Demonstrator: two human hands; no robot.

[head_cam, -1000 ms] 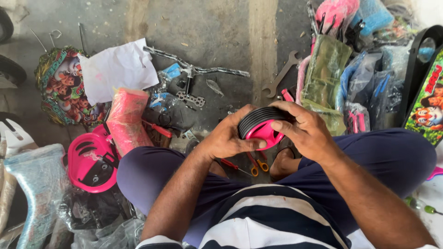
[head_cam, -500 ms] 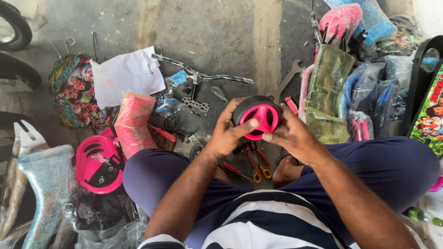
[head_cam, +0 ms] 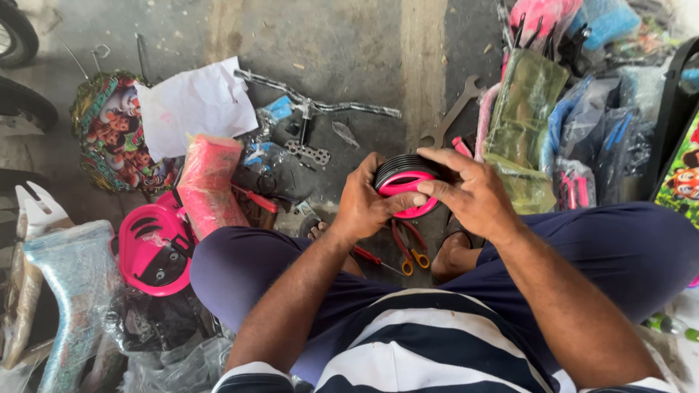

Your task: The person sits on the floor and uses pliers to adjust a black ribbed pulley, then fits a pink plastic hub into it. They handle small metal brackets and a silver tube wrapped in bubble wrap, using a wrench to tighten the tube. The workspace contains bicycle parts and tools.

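A person sits on the floor with legs crossed and holds a small wheel (head_cam: 405,188) in both hands. The wheel is pink in the middle with a black tyre around it. It is up off the floor, in the middle of the scene, just above the person's feet.

The left hand (head_cam: 368,200) is wrapped around the left side of the wheel, with its thumb pressed on the pink part. The right hand (head_cam: 470,191) grips the right side, and its fingers reach across the pink middle. Both hands are closed tight on the wheel.

Under the hands, on the floor, lie pliers (head_cam: 408,247) with red and yellow handles. A screwdriver (head_cam: 371,259) with a red handle lies just left of them.

To the left, near the person's knee, is a pink cover (head_cam: 154,251) with slots in it. Just beside it stands a pink roll (head_cam: 209,185) wrapped in clear plastic. Farther off on the left are a white sheet of paper (head_cam: 191,102) and a bright cartoon bag (head_cam: 113,135).

Far in the middle lies a long metal bar (head_cam: 320,102). A grey spanner (head_cam: 453,113) lies to the right of it. On the right is a heap of plastic bags (head_cam: 575,124), and a green packet (head_cam: 520,127) leans there.
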